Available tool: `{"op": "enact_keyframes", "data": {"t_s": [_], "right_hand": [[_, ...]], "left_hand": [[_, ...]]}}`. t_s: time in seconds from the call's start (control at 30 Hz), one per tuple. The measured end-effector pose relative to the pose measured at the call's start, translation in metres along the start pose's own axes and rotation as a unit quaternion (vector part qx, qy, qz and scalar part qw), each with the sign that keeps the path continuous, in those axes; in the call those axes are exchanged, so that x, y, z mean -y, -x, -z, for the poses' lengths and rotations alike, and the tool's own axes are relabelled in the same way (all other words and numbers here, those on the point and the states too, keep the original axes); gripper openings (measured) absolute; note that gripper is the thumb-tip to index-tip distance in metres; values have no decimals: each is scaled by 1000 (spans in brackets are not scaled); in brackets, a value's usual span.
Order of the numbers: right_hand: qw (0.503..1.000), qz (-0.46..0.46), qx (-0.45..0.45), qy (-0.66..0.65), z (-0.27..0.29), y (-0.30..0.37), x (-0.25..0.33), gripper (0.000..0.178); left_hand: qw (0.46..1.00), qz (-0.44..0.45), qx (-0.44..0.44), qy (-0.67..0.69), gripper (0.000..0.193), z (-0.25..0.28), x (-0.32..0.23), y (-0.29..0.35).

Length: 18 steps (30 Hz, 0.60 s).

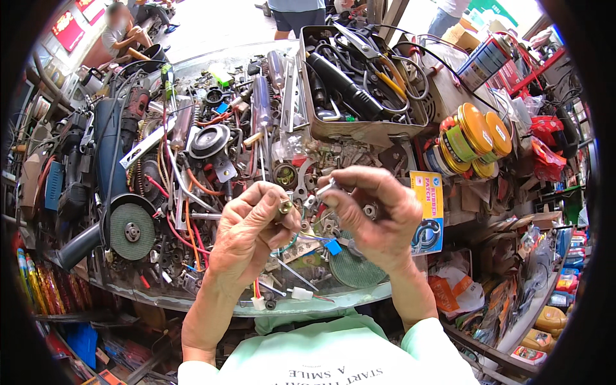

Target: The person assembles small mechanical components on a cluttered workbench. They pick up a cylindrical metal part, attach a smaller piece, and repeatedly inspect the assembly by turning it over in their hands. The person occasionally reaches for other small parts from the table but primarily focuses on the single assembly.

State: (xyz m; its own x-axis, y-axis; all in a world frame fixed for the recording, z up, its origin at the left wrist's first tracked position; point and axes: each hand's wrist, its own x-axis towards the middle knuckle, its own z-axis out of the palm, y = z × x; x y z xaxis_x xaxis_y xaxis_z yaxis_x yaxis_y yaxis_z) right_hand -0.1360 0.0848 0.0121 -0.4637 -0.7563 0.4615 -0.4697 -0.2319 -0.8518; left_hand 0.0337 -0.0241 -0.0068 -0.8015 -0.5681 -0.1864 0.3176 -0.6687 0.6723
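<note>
Left hand pinching brass fitting, bore facing camera

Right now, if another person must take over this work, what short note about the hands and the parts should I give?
Left hand: pinches a small brass fitting between thumb and fingers.
Right hand: holds a small metal part at the fingertips, with a nut in the palm.
Both hands are above the cluttered glass counter, close together.
Done: both pieces are picked up.
Left: the two pieces are not yet joined.

Brass fitting in left hand
</note>
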Motion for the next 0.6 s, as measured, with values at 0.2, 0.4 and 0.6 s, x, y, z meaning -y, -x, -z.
{"op": "enact_keyframes", "data": {"t_s": [0.2,0.4,0.6], "right_hand": [[988,145,13,51,-15,1,-3,33],[988,107,32,103,-11,2,2,27],[992,94,45,70,-9,-2,1,26]], "left_hand": [[999,32,-7,21,15,0,1,2],[997,-28,3,-72,24,-2,4,3],[985,-67,1,-161,25,-5,3,6]]}}
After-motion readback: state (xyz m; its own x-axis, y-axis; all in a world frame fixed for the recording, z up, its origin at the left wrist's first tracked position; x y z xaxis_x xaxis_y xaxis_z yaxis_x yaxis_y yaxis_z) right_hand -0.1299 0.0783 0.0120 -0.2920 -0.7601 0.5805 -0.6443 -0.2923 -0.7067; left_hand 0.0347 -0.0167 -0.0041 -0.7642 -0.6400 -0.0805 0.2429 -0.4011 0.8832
